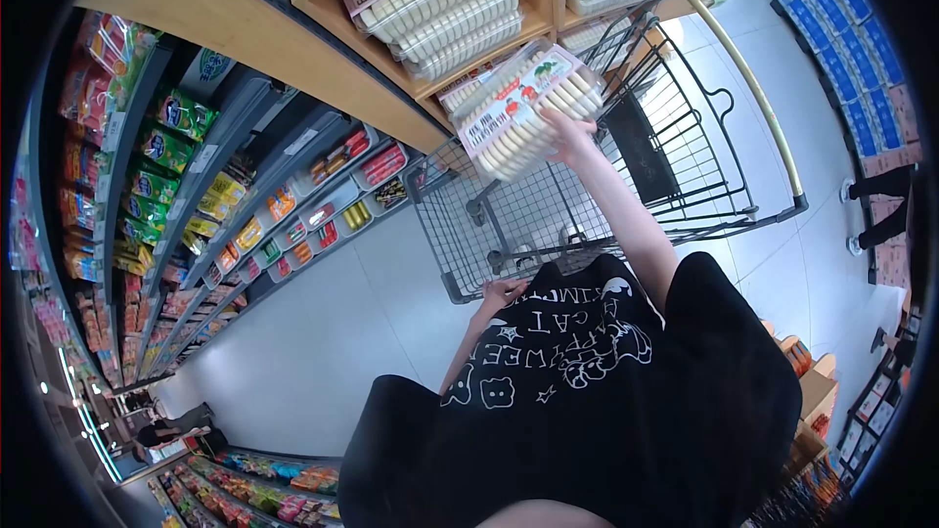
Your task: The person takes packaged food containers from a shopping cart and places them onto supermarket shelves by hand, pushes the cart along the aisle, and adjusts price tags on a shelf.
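Note:
My right hand (570,134) grips the near right side of a clear plastic pack of pale, round pastry-like pieces (528,108). The pack has a pink and white label with red fruit printed on it, and is held tilted above the shopping cart (518,210). Below it, the wire basket stands in front of my body, its handle at the right. My left hand (504,291) is at the basket's near left rim, fingers curled against it. Similar packs (440,15) lie stacked in the wooden shelf just beyond the held one.
Shelves of bagged snacks (186,112) and trays of small packets (337,220) line the left. Blue packages (841,39) are stacked at the far right, near a person's legs (880,205). Another person (176,425) is far down the aisle. Boxes (817,391) stand at my right.

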Tool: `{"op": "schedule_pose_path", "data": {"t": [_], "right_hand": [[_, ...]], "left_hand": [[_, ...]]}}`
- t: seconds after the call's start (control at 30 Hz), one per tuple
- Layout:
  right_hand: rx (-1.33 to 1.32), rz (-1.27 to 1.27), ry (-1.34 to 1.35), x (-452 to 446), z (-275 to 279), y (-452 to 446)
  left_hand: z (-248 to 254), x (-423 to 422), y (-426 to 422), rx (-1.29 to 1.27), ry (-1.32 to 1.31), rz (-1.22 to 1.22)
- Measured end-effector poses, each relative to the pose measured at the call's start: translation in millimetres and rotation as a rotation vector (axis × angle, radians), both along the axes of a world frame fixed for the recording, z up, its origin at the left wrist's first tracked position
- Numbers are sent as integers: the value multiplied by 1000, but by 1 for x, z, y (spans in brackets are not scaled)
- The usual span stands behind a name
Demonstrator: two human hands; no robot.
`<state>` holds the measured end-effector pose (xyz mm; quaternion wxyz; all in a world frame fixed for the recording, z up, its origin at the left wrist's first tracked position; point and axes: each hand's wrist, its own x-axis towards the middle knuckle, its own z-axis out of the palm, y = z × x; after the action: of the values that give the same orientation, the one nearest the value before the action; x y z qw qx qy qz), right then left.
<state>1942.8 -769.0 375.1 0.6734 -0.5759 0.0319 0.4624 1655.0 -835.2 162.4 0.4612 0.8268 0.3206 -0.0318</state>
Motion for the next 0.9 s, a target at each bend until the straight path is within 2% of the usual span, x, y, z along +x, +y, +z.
{"op": "schedule_pose_path", "data": {"t": [0.03,0.07,0.1,0.2,0.23,0.27,0.37,0.43,0.5,0.53,0.57,0.6,0.63,0.73,0.77,0.9], "right_hand": [[-31,-71,112,2,0,20],[-63,-143,225,2,-2,34],[-61,-141,224,-2,5,42],[7,-215,248,-6,21,70],[-158,-280,275,-2,8,88],[-326,-345,301,1,-6,103],[-332,-381,340,-6,-4,114],[-380,-417,348,-9,-3,121],[-346,-382,409,2,-16,133],[-348,-379,411,16,-41,145],[-183,-238,504,34,-78,159],[-15,-95,591,36,-79,162],[98,-93,593,39,-80,165],[43,-42,609,51,-71,167],[52,39,548,36,-17,143],[76,124,469,53,-57,159]], "left_hand": [[-7,-2,0,0,-2,5],[-14,-5,-1,-245,-36,96],[-24,-9,-2,-489,-71,186],[-85,-21,-5,-499,-42,228],[-49,-16,-8,-328,91,162],[-54,-16,-6,-329,91,165],[-73,-19,-9,-471,66,196],[-52,-18,-7,-275,98,49],[-26,-13,-11,-298,89,83],[-19,-12,-11,-315,79,110],[-19,-14,-11,-317,81,111],[-19,-16,-12,-295,52,110],[-19,-17,-14,-273,22,109],[-14,-15,-15,-193,43,129],[-16,-16,-16,-193,27,130],[-21,-17,-15,-167,55,100]]}}
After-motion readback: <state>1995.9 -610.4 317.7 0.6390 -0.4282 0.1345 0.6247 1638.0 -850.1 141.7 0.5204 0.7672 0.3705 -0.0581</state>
